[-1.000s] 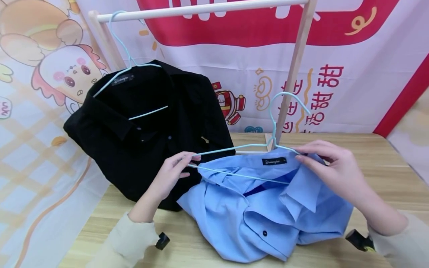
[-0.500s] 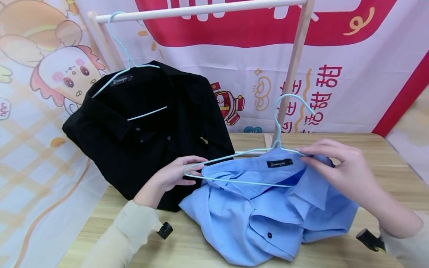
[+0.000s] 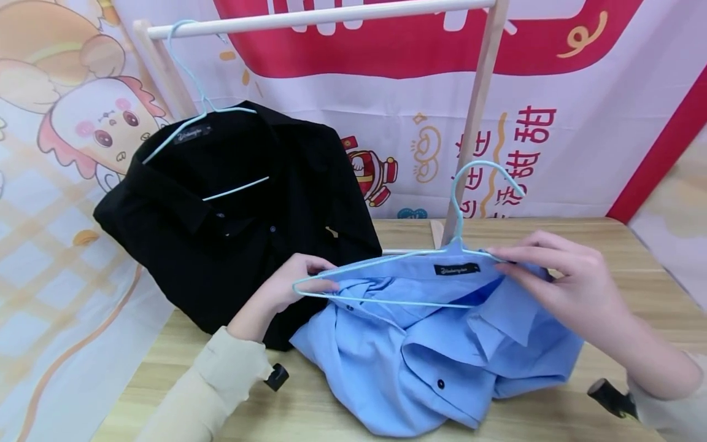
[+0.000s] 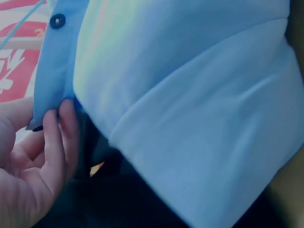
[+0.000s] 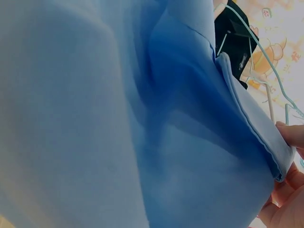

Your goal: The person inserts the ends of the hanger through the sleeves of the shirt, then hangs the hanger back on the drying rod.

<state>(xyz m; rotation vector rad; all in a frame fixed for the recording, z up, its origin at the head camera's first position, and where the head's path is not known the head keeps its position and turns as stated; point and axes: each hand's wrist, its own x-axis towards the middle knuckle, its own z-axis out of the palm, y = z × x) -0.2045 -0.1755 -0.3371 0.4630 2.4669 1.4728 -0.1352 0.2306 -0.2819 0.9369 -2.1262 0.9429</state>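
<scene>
A light blue shirt (image 3: 386,362) lies bunched over the table's front, its collar raised around a pale blue wire hanger (image 3: 458,212). The hanger's right arm is inside the shirt. Its left end pokes out in front of the left collar edge. My left hand (image 3: 295,282) pinches that collar edge (image 4: 54,66) beside a dark button, thumb on one side and fingers on the other. On the right, my right hand (image 3: 558,264) holds the collar (image 5: 256,118) between thumb and fingers, close to the hanger's shoulder wire. The hanger's hook stands up between both hands.
A black shirt (image 3: 232,227) on another pale blue hanger (image 3: 190,70) hangs from the rail (image 3: 320,17) of a wooden rack at the back left. A rack post (image 3: 480,110) stands behind the blue shirt. Printed cloth covers the wall behind the wooden table (image 3: 624,270).
My left hand has let go of the hanger's left end and taken hold of the shirt's collar edge. The hanger has tipped slightly right. My right hand keeps its hold.
</scene>
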